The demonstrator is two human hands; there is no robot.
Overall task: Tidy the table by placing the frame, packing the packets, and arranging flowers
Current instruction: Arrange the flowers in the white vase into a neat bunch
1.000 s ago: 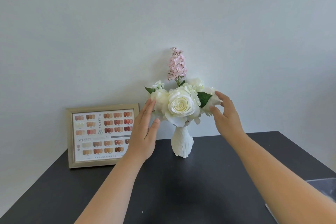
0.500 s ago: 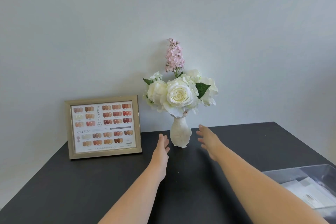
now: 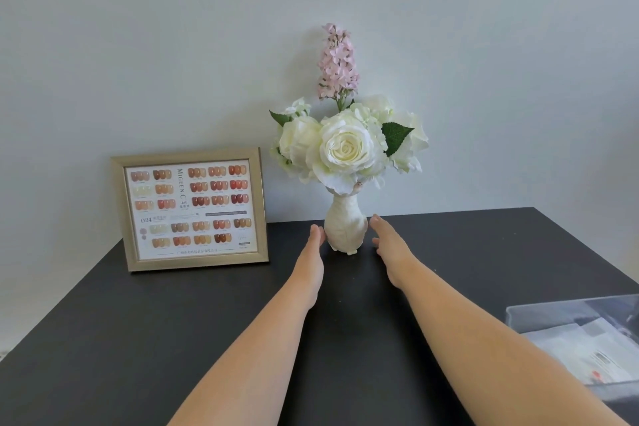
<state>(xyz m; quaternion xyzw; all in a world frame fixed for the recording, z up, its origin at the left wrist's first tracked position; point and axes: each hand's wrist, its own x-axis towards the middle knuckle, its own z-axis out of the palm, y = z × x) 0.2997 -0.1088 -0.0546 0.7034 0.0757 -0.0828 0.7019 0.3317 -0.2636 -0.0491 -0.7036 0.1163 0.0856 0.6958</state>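
Note:
A white vase stands upright at the back of the black table, against the wall. It holds white roses and one tall pink flower stalk. My left hand lies flat beside the vase's left side, its fingertips almost at the base. My right hand is on the vase's right side, a small gap apart, fingers extended. Neither hand holds anything. A gold picture frame with a nail-colour chart stands upright to the left, leaning on the wall.
A clear plastic box sits at the table's right front edge, with white packets inside. The pale wall runs right behind the vase and the frame.
Both hands dropped from the sides of the blooms to table level and now flank the vase's base. The view tilted down, bringing the clear box into sight.

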